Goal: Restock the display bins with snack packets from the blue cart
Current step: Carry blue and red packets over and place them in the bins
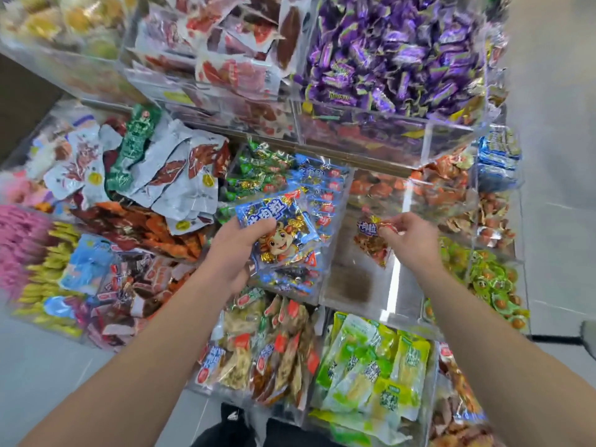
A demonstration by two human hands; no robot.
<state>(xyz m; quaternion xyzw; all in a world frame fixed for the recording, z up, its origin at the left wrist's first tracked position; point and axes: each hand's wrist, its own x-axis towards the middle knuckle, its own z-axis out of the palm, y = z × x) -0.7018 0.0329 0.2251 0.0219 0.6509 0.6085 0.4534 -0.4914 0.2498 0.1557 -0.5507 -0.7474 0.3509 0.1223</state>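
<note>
**Over the near-empty bin: one pkt going in**

Over the clear bin (361, 285) w/ bare floor showing, I'm pinching a small red-and-dark snack pkt (374, 228) in my right hand (411, 245), fingertips curled on its end. My left hand (237, 250) is gripping a big blue bag (283, 237), thumb on top, fingers curled under; it's hanging above the blue-pkt bin (325, 188) next door.

Risks, imo: pinch is light, so the pkt could be slipping and landing in the wrong bin. Bag's glossy & sagging, so contents may be spilling if it tips.

Pkt's crinkly, shiny, twisted at the ends. Blue cart isn't in view.
</note>
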